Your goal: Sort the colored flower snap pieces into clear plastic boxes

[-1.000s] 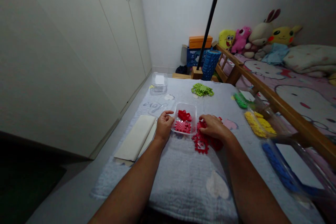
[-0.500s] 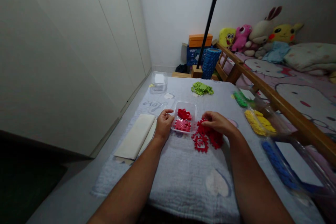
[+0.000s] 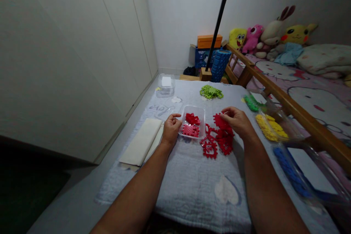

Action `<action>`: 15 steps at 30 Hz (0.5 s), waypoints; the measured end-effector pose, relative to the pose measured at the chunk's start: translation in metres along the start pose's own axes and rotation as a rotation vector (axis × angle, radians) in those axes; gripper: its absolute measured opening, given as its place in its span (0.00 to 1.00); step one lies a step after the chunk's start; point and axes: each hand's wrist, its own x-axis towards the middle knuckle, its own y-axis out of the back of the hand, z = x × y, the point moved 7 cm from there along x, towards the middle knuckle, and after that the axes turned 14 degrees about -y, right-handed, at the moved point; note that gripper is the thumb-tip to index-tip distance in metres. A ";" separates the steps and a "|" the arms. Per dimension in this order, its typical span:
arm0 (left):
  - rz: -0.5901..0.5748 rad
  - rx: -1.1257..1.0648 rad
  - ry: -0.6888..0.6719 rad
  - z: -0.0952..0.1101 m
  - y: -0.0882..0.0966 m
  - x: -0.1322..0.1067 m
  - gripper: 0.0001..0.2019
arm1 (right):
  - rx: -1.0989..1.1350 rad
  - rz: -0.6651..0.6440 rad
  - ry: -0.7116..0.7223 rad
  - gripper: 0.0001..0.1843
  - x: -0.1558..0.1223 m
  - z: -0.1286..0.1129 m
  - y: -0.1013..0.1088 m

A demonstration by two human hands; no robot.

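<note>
My left hand [image 3: 172,128] grips the left rim of a clear plastic box [image 3: 203,122]. Inside that box lie red notched building pieces [image 3: 191,130], stacked in two groups. To the right of the box, my right hand [image 3: 236,121] pinches a flat red notched piece [image 3: 219,120] between thumb and fingers. That piece is raised at the back of a loose pile of red pieces [image 3: 226,142]. A square red frame piece [image 3: 210,150] lies at the pile's near left side.
Light green pieces [image 3: 211,92] are heaped farther back. A clear container [image 3: 166,82] stands at the far left corner. Boxes of green [image 3: 251,103], yellow [image 3: 271,128] and blue pieces [image 3: 292,172] line the right side. Folded cream material [image 3: 142,142] lies left, and a wooden bed rail [image 3: 301,117] runs along the right.
My right hand has moved right and slightly up from the pile's left part, and a flat red piece now shows in its fingers. The left hand stays at the box.
</note>
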 end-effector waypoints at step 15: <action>-0.005 -0.031 0.006 -0.001 -0.002 0.001 0.18 | -0.486 0.219 0.194 0.06 0.000 -0.057 -0.095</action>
